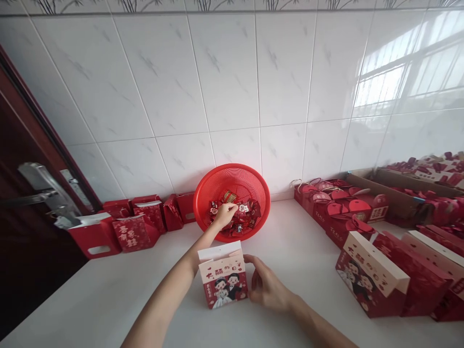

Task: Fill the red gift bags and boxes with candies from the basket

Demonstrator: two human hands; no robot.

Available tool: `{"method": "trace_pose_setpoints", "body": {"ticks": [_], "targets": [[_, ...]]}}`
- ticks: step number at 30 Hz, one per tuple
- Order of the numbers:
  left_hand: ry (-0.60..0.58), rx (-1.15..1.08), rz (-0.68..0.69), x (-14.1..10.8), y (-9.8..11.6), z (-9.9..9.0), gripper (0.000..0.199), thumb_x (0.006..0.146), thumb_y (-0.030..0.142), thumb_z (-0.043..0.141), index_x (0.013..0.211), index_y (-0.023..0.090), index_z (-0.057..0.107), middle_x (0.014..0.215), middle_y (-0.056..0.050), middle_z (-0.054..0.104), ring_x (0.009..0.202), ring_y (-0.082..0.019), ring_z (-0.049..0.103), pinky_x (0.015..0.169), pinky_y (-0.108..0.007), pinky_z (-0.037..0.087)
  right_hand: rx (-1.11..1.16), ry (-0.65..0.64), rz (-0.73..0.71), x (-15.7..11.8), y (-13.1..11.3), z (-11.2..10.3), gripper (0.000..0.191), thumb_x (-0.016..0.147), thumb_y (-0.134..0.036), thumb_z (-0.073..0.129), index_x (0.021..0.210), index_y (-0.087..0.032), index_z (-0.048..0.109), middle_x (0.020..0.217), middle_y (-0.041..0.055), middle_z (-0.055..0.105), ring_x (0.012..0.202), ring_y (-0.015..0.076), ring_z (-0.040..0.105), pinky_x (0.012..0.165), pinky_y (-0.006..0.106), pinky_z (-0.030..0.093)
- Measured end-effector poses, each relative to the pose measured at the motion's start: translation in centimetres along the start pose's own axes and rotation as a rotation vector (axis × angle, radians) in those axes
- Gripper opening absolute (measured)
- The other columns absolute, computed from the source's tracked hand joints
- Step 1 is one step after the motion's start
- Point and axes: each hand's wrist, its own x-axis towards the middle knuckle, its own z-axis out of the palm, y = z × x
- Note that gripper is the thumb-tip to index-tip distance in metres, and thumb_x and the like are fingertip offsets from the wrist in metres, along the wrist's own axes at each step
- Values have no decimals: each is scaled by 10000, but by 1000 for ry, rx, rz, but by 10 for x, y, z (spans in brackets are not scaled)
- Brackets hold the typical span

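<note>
My left hand (225, 214) reaches into a red plastic basket (232, 169), its thumb and fingers pinched at a red wrapped candy (244, 209). More wrapped candies (237, 228) lie under and around the fingers. In front of the basket, a red and cream paper candy box (225, 285) with a cartoon couple stands upright, its top flap raised. Along that box's right side, my right hand (270, 287) curls its fingers, with the index finger at the upper edge and the thumb lower down. Part of the grip is hidden.
Several red paper boxes (134, 233) stand at the left by a dark door (21, 193) with a metal handle. At right are more boxes (373, 275), a group of red handled boxes (333, 212) and cardboard cartons (398, 203). A tiled wall (232, 72) rises behind the white tabletop (174, 314).
</note>
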Motion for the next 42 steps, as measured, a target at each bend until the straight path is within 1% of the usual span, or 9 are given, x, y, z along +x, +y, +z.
{"method": "trace_pose_setpoints", "body": {"ticks": [3, 9, 14, 21, 26, 30, 34, 37, 42], "targets": [[-2, -109, -27, -11, 6, -3, 360, 826, 432, 516, 760, 154, 735, 780, -58, 747, 777, -230, 663, 733, -327, 508, 61, -9, -11, -1, 0, -6, 754, 660, -143, 608, 1379, -231, 400, 1303, 102, 550, 721, 123, 577, 669, 284, 461], [-42, -223, -56, -27, 20, -6, 414, 785, 516, 582, 835, 152, 773, 833, -57, 775, 787, -236, 682, 737, -335, 526, 206, 149, 53, 4, 10, -11, 614, 684, -223, 574, 1283, -256, 439, 1361, 96, 498, 665, 96, 531, 647, 294, 467], [27, -217, -96, -31, 19, -7, 397, 760, 514, 616, 836, 159, 777, 843, -66, 777, 823, -247, 690, 756, -336, 527, 248, 179, 109, 7, 11, -10, 585, 703, -305, 609, 1259, -250, 439, 1311, 100, 511, 609, 77, 515, 610, 289, 460], [174, -113, -186, -35, 11, -13, 417, 809, 530, 541, 673, 188, 736, 512, -6, 638, 593, -211, 638, 591, -304, 475, 217, 177, 104, 6, 9, -10, 566, 710, -300, 627, 1245, -244, 451, 1287, 98, 524, 622, 83, 519, 623, 289, 454], [261, -53, -204, -35, 11, -22, 252, 754, 363, 600, 792, 190, 778, 762, -66, 760, 848, -280, 701, 745, -343, 515, 205, 187, 99, 6, 12, -10, 554, 717, -283, 628, 1246, -250, 465, 1273, 87, 538, 617, 80, 510, 611, 280, 458], [274, -67, -223, -34, 13, -28, 261, 777, 357, 594, 798, 179, 785, 829, -85, 775, 923, -306, 707, 831, -387, 530, 210, 177, 93, 6, 13, -10, 559, 716, -298, 626, 1247, -243, 463, 1282, 94, 531, 619, 80, 518, 620, 286, 464], [273, -133, -209, -35, 16, -31, 284, 755, 357, 659, 925, 164, 779, 1030, -106, 775, 1002, -278, 703, 922, -392, 532, 226, 186, 99, 6, 12, -10, 554, 725, -345, 652, 1237, -235, 472, 1280, 103, 532, 609, 76, 515, 610, 288, 460], [113, -303, -189, -39, 22, -29, 391, 672, 401, 765, 971, 149, 768, 1059, -121, 771, 981, -280, 714, 915, -408, 549, 292, 214, 110, 6, 9, -11, 547, 754, -465, 671, 1221, -241, 497, 1264, 108, 548, 626, 94, 550, 593, 294, 469], [-384, -493, -179, -51, 43, -20, 431, 600, 393, 854, 945, 146, 783, 1003, -120, 778, 947, -291, 723, 906, -420, 543, 488, 294, 111, 7, -4, -16, 555, 804, -612, 628, 1192, -219, 566, 1183, 120, 622, 689, 144, 635, 633, 315, 499]]}}
